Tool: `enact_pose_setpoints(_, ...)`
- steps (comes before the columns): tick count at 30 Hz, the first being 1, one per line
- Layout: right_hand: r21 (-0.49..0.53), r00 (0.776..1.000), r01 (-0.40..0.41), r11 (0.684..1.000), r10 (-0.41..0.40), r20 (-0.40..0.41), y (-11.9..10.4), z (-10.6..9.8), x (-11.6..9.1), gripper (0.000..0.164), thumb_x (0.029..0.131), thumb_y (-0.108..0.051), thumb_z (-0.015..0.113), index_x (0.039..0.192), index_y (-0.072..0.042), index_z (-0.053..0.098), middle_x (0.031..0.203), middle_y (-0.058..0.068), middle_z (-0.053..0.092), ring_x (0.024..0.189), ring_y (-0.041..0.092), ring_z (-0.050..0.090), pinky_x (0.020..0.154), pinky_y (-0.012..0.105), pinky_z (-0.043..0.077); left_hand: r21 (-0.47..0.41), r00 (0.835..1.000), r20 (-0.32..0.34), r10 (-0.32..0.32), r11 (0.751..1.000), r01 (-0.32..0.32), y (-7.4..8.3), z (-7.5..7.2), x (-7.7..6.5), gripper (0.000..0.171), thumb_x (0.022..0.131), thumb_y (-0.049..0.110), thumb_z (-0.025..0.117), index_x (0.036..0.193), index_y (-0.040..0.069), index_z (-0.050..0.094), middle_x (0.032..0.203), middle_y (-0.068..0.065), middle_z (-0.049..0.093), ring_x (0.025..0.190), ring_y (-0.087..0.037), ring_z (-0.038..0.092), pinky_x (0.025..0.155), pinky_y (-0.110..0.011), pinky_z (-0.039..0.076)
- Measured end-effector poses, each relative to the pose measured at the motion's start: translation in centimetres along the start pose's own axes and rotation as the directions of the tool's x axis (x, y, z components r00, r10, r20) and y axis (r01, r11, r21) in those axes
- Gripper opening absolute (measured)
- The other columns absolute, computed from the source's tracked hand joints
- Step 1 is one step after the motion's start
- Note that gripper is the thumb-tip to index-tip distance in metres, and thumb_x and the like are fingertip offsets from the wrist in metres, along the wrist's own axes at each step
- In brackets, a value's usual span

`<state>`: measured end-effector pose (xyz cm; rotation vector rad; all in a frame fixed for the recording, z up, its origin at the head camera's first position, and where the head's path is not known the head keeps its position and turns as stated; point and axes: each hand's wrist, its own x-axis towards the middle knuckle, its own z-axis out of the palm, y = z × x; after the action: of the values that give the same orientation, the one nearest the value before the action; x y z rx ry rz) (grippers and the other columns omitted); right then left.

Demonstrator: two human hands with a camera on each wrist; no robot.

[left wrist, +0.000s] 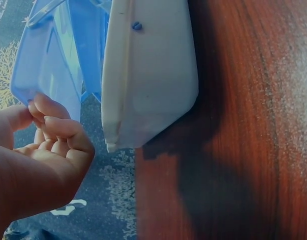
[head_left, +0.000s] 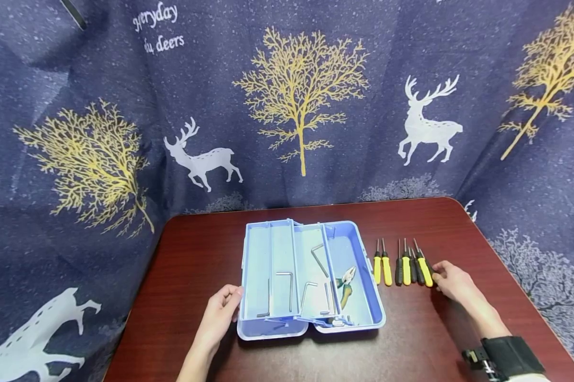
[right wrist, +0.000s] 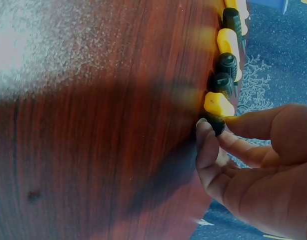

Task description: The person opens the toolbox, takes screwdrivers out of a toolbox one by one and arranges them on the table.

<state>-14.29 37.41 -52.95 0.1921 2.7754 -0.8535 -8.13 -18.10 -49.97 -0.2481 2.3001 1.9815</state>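
A light-blue toolbox (head_left: pixel 362 297) stands unfolded with its trays spread. At its left side my left hand (head_left: pixel 219 315) pinches the edge of the outer tray (left wrist: pixel 36 75) between thumb and fingertips. My right hand (head_left: pixel 456 284) is at the right end of a row of screwdrivers. Its thumb and fingers pinch the handle end of a black screwdriver (right wrist: pixel 212 123), which lies against a yellow-handled screwdriver (head_left: pixel 425 271). The shaft of the black one is hidden in the right wrist view.
Several more yellow and black screwdrivers (head_left: pixel 406 270) lie side by side right of the box. L-shaped hex keys (head_left: pixel 291 292) rest in the trays, and pliers (head_left: pixel 346 294) in the right compartment. A patterned curtain (head_left: pixel 315 191) hangs behind the dark-red table (head_left: pixel 196 249).
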Motion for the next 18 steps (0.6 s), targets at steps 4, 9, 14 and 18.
enact_pose_setpoints(4,0.019,1.000,-0.002,1.000,0.002,0.002,-0.02,0.03,-0.17,0.030,0.102,-0.007,0.049,0.124,0.014,0.050,0.087,0.017,0.069,0.069,0.017,0.064,0.062,0.034,0.048,0.002,1.000,-0.001,0.013,1.000,-0.013,0.05,0.00,-0.10,0.023,0.106,0.013,0.057,0.097,-0.007,0.062,0.064,-0.001,0.049,0.058,-0.010,0.045,0.056,-0.021,0.038)
enact_pose_setpoints(9,0.041,1.000,0.002,0.999,-0.002,-0.007,-0.03,0.10,-0.30,0.031,0.103,-0.008,0.048,0.123,0.015,0.050,0.089,0.020,0.070,0.068,0.018,0.065,0.061,0.034,0.050,0.007,1.000,-0.001,0.011,1.000,-0.011,0.26,-0.01,-0.18,0.023,0.107,0.013,0.057,0.097,-0.007,0.062,0.065,-0.002,0.049,0.058,-0.011,0.045,0.056,-0.022,0.038)
enact_pose_setpoints(14,0.050,1.000,0.000,0.999,0.001,-0.003,-0.01,-0.23,-0.34,0.033,0.103,-0.010,0.048,0.123,0.017,0.049,0.089,0.021,0.070,0.069,0.017,0.065,0.061,0.034,0.050,0.002,1.000,0.005,0.024,1.000,-0.024,0.49,0.13,-0.25,0.022,0.106,0.012,0.057,0.097,-0.007,0.061,0.064,-0.002,0.049,0.058,-0.012,0.045,0.055,-0.023,0.039)
enact_pose_setpoints(18,0.040,1.000,0.000,0.999,0.000,0.000,0.25,-0.59,-0.35,0.034,0.104,-0.011,0.049,0.123,0.017,0.049,0.087,0.019,0.071,0.070,0.020,0.066,0.063,0.036,0.050,0.010,0.999,0.009,0.049,0.999,-0.049,0.65,0.17,-0.22,0.021,0.105,0.012,0.059,0.097,-0.008,0.062,0.064,-0.002,0.050,0.057,-0.012,0.045,0.054,-0.022,0.038)
